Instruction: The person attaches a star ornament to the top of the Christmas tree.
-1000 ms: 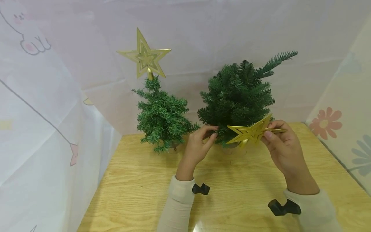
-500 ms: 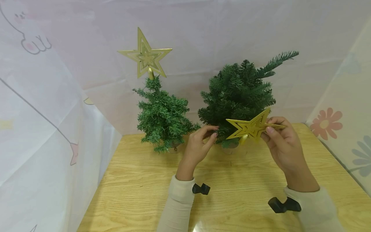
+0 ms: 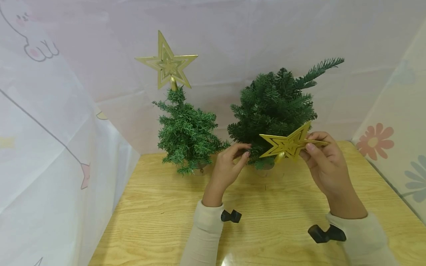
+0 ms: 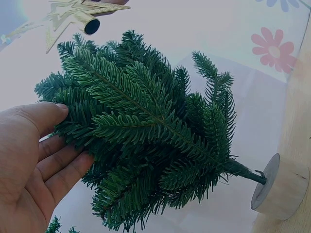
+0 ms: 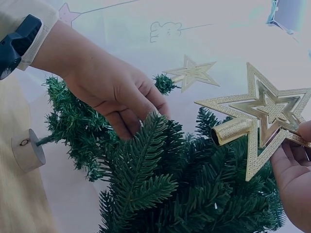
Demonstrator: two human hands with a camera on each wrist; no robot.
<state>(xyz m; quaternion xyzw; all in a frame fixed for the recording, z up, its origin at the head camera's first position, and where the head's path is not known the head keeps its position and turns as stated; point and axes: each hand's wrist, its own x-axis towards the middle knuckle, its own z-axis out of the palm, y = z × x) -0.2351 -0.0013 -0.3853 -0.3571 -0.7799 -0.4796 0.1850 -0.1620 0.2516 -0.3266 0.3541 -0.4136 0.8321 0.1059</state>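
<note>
At the right, a dark green miniature Christmas tree [image 3: 273,103] stands on a round wooden base [image 4: 284,191]. My left hand [image 3: 225,168] holds a low branch on its left side, thumb over the needles and fingers beneath. A gold star tree topper [image 3: 288,145] is pinched by one point between the thumb and fingers of my right hand [image 3: 327,162], in front of that tree. Its hollow socket [image 5: 233,131] faces down and left in the head view. A smaller, lighter Christmas tree [image 3: 186,133] at the left carries another gold star topper [image 3: 167,65] upright on its tip.
Both trees stand near the back of a wooden table [image 3: 159,214], close to a pale cloth backdrop [image 3: 216,44]. One long branch [image 3: 321,70] sticks out at the right tree's upper right. A printed side cloth [image 3: 372,142] borders the table's right edge.
My right hand has lifted the gold star slightly. My left hand stays at the right tree's branch, and both trees stand where they were.
</note>
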